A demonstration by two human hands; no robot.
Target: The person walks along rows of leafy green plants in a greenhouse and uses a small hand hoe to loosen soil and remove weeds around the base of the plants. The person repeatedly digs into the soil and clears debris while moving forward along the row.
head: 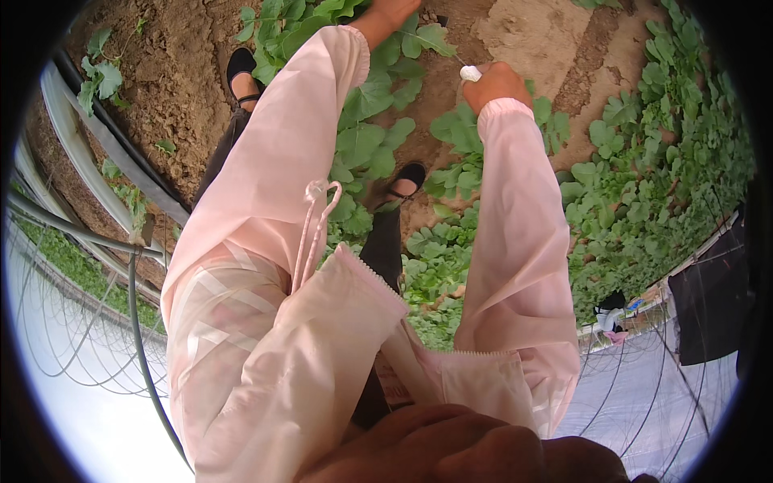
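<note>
My left hand (386,19) reaches to the top edge of the view, over broad-leaved green plants (368,96). Its fingers are cut off by the frame, so what they hold cannot be told. My right hand (500,86) is closed around the white handle (470,73) of a small hand tool. A thin metal shank runs from the handle up and left towards a lobed leaf (436,40). Part of the tool's working end is hidden by leaves. Bare brown soil (525,36) lies beyond the right hand.
Dense leafy crop (652,157) covers the right side. My black shoes (243,69) stand on soil among plants. Pipes and a dark tube (121,133) run along the left. Greenhouse film (640,386) and dark cloth (709,290) show at lower right.
</note>
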